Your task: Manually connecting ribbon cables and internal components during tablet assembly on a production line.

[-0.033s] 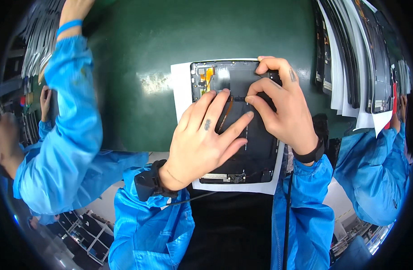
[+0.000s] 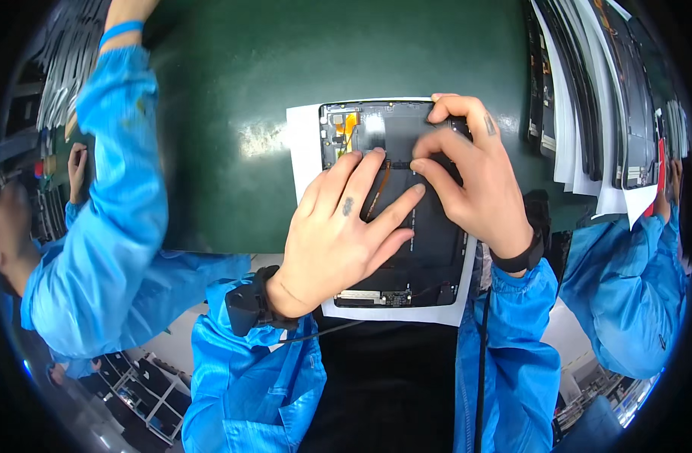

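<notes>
An opened tablet (image 2: 436,219), black inside, lies on a white paper sheet (image 2: 304,128). An orange flex cable (image 2: 351,123) shows at its upper left, and a thin brown ribbon cable (image 2: 379,192) runs down near its middle. My left hand (image 2: 346,215) rests over the tablet's left half, fingers spread, the fingertips on its inside. Over the upper right part is my right hand (image 2: 478,170), thumb and index finger pinched together near the middle. Whatever sits between those two fingertips is hidden. Its other fingers curl by the tablet's top right corner.
Beneath the sheet is a dark green table (image 2: 233,75). On the right stands a row of tablet parts (image 2: 633,106) interleaved with white sheets. A co-worker's blue sleeve (image 2: 123,189) reaches over the table on the left; another person's blue sleeve (image 2: 618,287) is at the right.
The index finger of my right hand has shifted slightly and is blurred. The co-worker's arm on the left has moved a little upward. My left hand and the tablet stay put.
</notes>
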